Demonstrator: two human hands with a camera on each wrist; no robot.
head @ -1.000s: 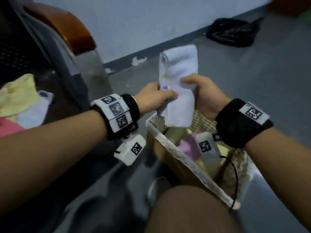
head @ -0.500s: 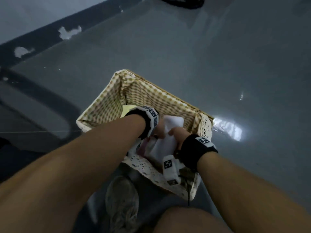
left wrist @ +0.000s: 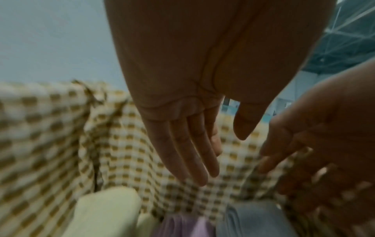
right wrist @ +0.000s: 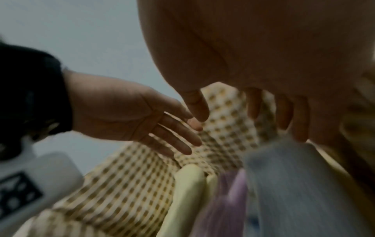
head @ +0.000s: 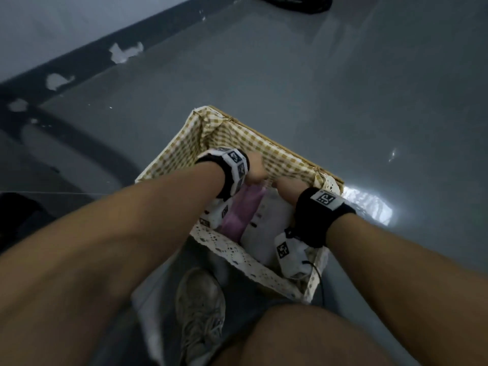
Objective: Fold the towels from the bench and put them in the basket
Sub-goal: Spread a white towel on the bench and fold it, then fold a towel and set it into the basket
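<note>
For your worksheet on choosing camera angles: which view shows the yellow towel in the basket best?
The left wrist view: the yellow towel stands folded against the checked basket lining, beside the purple towel. The right wrist view shows only its blurred folded edges. In the head view the left arm hides it.

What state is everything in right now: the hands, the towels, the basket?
Left hand: fingers straight, holding nothing.
Right hand: fingers relaxed, holding nothing.
White towel: folded, standing in the basket.
Purple towel: folded, beside the white one.
Yellow towel: folded, next to the purple.
Basket: upright on the floor.
</note>
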